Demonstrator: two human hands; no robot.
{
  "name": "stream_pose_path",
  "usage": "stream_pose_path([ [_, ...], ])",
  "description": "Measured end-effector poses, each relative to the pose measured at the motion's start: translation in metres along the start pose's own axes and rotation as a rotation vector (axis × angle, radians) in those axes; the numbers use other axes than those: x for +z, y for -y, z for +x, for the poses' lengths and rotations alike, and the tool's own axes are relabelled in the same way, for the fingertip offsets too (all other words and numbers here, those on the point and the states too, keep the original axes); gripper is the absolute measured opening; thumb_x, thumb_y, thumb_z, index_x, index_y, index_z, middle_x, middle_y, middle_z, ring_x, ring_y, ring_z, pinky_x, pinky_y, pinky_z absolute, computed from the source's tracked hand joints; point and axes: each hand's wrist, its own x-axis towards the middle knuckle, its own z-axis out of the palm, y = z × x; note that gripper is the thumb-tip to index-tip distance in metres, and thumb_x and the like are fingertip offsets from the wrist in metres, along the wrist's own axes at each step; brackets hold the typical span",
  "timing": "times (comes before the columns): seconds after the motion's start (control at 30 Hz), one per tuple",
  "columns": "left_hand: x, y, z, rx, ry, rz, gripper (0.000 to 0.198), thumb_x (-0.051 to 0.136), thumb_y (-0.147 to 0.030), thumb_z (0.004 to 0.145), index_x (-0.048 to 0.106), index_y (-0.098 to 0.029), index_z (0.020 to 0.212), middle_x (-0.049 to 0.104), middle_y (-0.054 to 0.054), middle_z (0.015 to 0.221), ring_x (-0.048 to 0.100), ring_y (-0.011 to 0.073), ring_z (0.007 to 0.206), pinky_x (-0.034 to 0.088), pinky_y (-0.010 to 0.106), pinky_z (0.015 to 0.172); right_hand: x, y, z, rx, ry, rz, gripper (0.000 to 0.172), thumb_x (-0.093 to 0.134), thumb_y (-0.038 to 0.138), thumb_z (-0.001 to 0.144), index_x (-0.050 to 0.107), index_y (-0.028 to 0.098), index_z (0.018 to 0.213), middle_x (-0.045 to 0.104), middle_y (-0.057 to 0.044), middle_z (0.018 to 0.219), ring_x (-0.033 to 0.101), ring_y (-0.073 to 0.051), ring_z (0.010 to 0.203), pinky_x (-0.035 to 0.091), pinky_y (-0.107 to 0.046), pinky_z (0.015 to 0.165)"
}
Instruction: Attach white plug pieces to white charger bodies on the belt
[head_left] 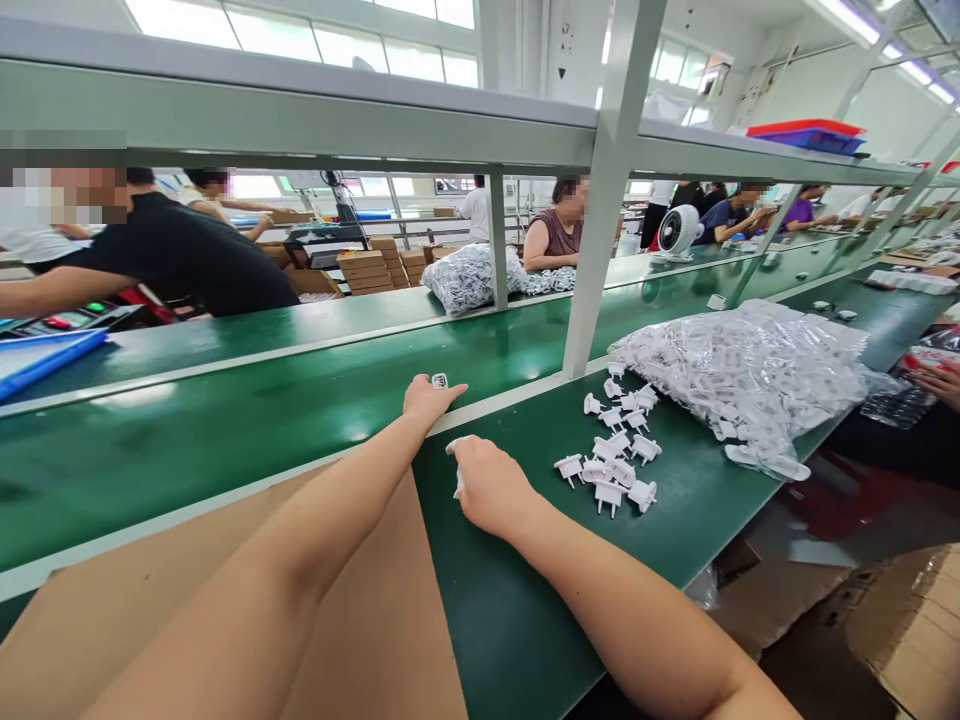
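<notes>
My left hand [433, 402] is stretched over the green conveyor belt [300, 385], its thumb spread out to the right. Between thumb and fingers shows a small white casing [440, 381] with dark and metallic parts inside; whether the hand touches it I cannot tell. Lower down, above the green worktop [495, 600], my right hand [491, 488] is closed around a white plastic piece [459, 484], mostly hidden by the fingers. To its right lies a loose heap of white plug pieces with pins [611, 470].
A large clear bag of white plug pieces [742, 370] rests behind the heap. Under my left arm lies a cardboard sheet [375, 600]. A metal post [600, 200] rises at the belt's near edge and carries an overhead shelf [300, 110]. Co-workers sit across the belt, near a white fan [677, 232].
</notes>
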Motion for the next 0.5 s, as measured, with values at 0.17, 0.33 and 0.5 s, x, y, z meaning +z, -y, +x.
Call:
stream_pose_path([
  [0.17, -0.005, 0.002, -0.003, 0.086, -0.003, -0.019, 0.03, 0.068, -0.029, 0.087, 0.072, -0.015, 0.114, 0.075, 0.015, 0.121, 0.067, 0.0323, 0.117, 0.049, 0.04, 0.101, -0.006, -0.005, 0.0, -0.196, 0.099, -0.152, 0.06, 0.061, -0.007, 0.079, 0.055, 0.013, 0.136, 0.071, -0.015, 0.118, 0.06, -0.031, 0.112, 0.055, -0.038, 0.085],
  [0.33, -0.039, 0.037, -0.043, 0.228, 0.076, -0.127, 0.05, 0.072, -0.037, 0.084, 0.068, -0.019, 0.13, 0.077, 0.006, 0.118, 0.071, 0.0233, 0.105, 0.052, 0.033, 0.1, -0.012, -0.011, 0.004, -0.109, 0.076, -0.102, 0.051, 0.059, -0.007, 0.08, 0.062, 0.015, 0.125, 0.073, -0.012, 0.112, 0.066, -0.025, 0.103, 0.05, -0.032, 0.085],
  [0.5, -0.083, 0.078, -0.122, 0.316, 0.167, -0.274, 0.083, 0.074, -0.043, 0.081, 0.046, -0.016, 0.155, 0.078, 0.007, 0.111, 0.072, 0.0214, 0.086, 0.057, 0.035, 0.087, 0.008, -0.025, 0.019, -0.065, 0.084, 0.185, 0.031, 0.064, -0.001, 0.075, 0.074, 0.02, 0.095, 0.077, -0.005, 0.097, 0.068, -0.02, 0.088, 0.049, -0.03, 0.08],
])
